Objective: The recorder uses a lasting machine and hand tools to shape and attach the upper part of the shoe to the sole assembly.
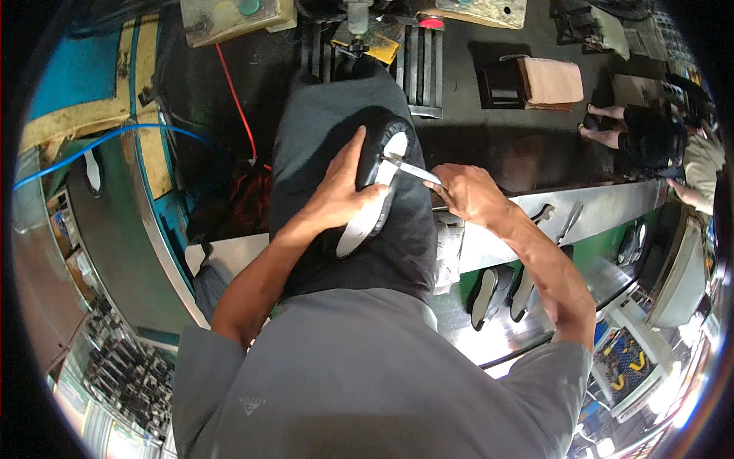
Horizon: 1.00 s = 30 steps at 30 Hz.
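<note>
A red hose [236,99] slants downward, with a pale box [229,24] bearing a green button [249,7] just above it. Left of the red hose runs a blue hose [145,125], and a blue panel [73,73] lies farther left. To the red hose's right are a slatted metal frame [433,80] and a red knob [431,24]; well beyond, a pale pink pad [552,81], then another person [650,141].
</note>
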Motion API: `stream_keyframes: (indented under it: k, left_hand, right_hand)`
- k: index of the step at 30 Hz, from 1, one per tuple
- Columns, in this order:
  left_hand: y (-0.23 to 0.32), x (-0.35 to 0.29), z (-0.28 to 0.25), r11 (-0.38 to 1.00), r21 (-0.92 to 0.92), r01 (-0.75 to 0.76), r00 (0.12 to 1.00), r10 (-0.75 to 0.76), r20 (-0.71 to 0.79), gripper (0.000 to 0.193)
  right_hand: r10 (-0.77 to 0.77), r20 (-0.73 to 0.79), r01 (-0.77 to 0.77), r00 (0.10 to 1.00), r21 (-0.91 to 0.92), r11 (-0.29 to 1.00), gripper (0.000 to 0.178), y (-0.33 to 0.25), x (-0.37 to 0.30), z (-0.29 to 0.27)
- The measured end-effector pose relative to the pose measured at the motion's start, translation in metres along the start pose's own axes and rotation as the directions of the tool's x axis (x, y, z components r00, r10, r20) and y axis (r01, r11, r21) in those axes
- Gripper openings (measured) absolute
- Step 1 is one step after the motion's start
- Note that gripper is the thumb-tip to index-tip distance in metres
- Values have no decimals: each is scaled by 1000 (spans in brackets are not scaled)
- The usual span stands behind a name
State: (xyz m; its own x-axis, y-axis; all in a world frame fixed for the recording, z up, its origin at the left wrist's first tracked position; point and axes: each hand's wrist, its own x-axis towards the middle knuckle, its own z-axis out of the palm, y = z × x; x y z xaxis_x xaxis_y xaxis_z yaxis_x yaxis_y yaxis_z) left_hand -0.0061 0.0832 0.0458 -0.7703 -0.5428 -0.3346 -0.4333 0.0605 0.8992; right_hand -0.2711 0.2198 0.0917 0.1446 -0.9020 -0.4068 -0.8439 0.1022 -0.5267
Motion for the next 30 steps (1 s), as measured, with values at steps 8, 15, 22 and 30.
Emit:
stream_keyframes:
  k: [8,15,22,30]
  left_hand:
    - [0,7,8,986,73,149,988,-146,-41,92]
    - [-12,4,5,984,128,126,991,-130,18,99]
    - [-14,1,1,994,54,91,996,-92,10,109]
    - [-33,-4,7,994,-65,83,997,-82,6,123]
  right_hand:
    - [-124,-351,146,928,36,989,23,4,-10,0]
    - [57,-129,-64,990,-54,997,33,-18,11,8]
    - [115,-217,-99,969,80,992,30,-38,19,21]
    - [182,-131,-149,975,233,961,30,-44,10,42]
